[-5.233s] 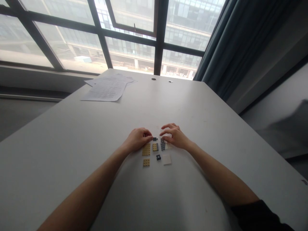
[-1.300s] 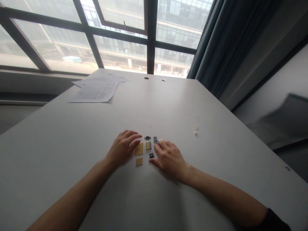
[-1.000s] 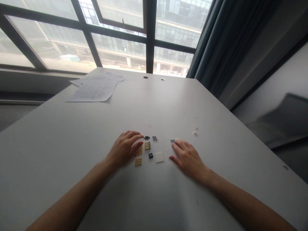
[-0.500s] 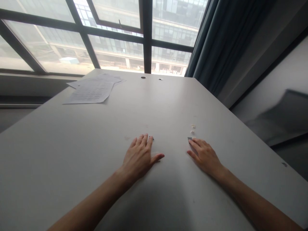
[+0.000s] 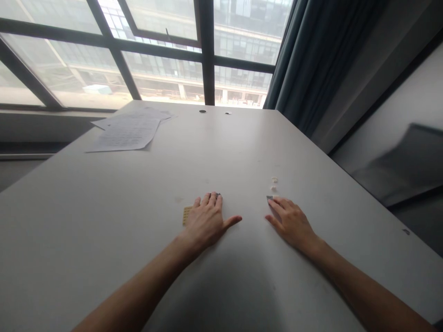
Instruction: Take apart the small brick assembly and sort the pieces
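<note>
Left hand (image 5: 207,222) shifted; tan plate (image 5: 187,215) peeks left of fingers (image 5: 206,201).

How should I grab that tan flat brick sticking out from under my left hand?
Take the tan plate by its exposed left edge, coming in from the left. It lies flat and thin on the table, and the left hand covers the rest, so a grasp from above is blocked. A pinch across its near and far edges probably works best.

Table (image 5: 242,152) bare ahead, white bits (image 5: 274,183) before right hand (image 5: 292,223)
</note>
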Action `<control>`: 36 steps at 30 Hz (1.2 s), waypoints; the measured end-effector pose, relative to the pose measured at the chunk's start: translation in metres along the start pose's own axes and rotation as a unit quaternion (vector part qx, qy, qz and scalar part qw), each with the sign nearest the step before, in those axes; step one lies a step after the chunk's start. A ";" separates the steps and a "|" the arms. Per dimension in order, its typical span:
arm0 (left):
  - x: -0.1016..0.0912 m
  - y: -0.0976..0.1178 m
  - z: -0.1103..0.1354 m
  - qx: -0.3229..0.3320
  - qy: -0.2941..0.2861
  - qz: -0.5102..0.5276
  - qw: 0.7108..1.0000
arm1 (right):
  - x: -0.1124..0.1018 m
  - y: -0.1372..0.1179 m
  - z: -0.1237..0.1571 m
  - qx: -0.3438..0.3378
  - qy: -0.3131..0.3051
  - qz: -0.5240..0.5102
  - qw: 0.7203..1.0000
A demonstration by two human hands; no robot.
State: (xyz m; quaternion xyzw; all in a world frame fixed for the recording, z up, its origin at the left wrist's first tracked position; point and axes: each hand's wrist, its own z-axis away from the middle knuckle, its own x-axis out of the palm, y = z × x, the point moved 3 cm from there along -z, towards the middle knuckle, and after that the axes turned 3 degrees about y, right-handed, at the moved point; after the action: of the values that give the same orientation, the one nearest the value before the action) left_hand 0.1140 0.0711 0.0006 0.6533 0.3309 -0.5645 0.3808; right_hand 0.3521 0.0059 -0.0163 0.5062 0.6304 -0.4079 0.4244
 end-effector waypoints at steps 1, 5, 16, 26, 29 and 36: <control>0.001 0.001 -0.003 0.003 -0.002 0.004 1.000 | 0.000 0.000 0.000 0.001 0.000 0.000 1.000; 0.007 0.013 -0.016 0.009 -0.011 0.006 1.000 | -0.001 0.002 -0.001 0.005 -0.001 0.003 1.000; 0.021 0.082 -0.064 0.037 -0.050 0.035 0.997 | 0.001 0.013 -0.006 -0.007 0.033 -0.023 0.999; 0.028 0.107 -0.088 0.033 -0.031 0.064 0.997 | 0.005 0.025 -0.007 -0.007 0.054 -0.043 0.998; 0.025 0.102 -0.085 0.044 -0.012 0.072 0.996 | 0.006 0.025 -0.006 -0.007 0.067 -0.051 0.996; -0.021 0.038 -0.069 0.028 0.107 0.079 0.991 | -0.001 0.030 -0.019 0.029 0.092 -0.062 0.993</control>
State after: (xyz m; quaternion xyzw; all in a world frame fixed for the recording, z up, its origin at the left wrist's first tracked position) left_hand 0.1774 0.1121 0.0315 0.7444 0.3010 -0.4685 0.3683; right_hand 0.3797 0.0285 -0.0116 0.5135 0.6852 -0.4027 0.3235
